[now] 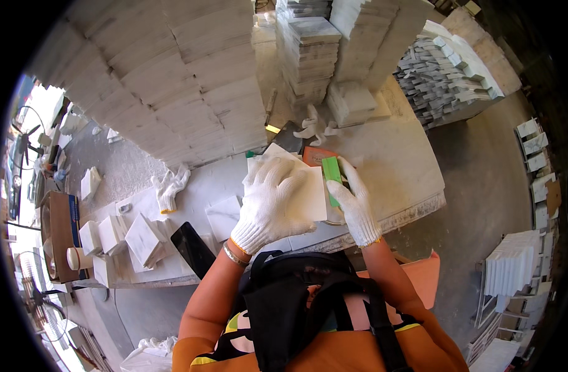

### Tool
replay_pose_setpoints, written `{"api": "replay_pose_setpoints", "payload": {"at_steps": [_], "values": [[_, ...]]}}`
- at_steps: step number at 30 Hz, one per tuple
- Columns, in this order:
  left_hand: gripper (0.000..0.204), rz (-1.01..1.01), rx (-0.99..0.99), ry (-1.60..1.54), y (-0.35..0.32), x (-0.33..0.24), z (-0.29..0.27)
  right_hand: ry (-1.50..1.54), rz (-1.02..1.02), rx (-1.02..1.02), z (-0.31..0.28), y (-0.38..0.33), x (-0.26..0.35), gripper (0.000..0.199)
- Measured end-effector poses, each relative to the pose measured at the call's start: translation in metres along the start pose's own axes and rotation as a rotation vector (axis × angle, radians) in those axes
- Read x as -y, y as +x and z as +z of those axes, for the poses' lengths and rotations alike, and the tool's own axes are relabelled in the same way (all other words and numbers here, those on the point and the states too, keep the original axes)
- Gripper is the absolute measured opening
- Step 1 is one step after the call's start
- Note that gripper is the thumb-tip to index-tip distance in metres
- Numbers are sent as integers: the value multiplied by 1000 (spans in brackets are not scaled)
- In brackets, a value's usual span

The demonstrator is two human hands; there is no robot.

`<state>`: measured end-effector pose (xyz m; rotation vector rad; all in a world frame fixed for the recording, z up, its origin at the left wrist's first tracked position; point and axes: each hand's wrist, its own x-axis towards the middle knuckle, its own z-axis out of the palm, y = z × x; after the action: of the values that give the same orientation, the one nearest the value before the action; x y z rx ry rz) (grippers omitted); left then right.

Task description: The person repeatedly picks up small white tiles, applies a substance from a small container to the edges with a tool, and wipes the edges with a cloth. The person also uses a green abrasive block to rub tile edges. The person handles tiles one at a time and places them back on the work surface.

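My left hand [268, 201], in a white knitted glove, lies over a white square tile [312, 192]. Its fingers curl across the tile's face and the thumb runs along the near edge. Also gloved, my right hand [356, 204] grips a green rectangular block [332, 180] between thumb and fingers. The block stands close to the tile's right edge; whether they touch I cannot tell. Behind both hands an orange-red flat piece [319, 155] partly shows. The underside of the tile is hidden.
High tile stacks [172, 80] wall off the back left, with narrower stacks [309, 59] behind. A loose glove [171, 188], a black phone-like slab [192, 249] and several marble tiles [149, 240] lie left. Another glove [315, 126] lies behind my hands. The table edge [395, 217] runs along the right.
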<state>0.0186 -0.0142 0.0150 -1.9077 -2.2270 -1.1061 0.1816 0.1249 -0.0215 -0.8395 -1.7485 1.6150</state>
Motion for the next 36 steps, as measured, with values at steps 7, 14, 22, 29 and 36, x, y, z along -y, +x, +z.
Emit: {"api": "replay_pose_setpoints", "payload": {"at_steps": [7, 14, 22, 29, 36], "values": [[79, 42, -32, 0, 1, -1, -2, -401, -274, 47, 2, -3, 5, 63], [77, 59, -77, 17, 0, -1, -1, -27, -30, -159, -43, -2, 17, 62], [82, 25, -17, 12, 2, -1, 0, -922, 103, -167, -131, 6, -83, 62], [99, 12, -78, -9, -3, 5, 9, -664, -237, -236, -67, -4, -10, 55], [101, 80, -230, 47, -16, 11, 7, -389, -111, 247, 16, 17, 3, 63]]}}
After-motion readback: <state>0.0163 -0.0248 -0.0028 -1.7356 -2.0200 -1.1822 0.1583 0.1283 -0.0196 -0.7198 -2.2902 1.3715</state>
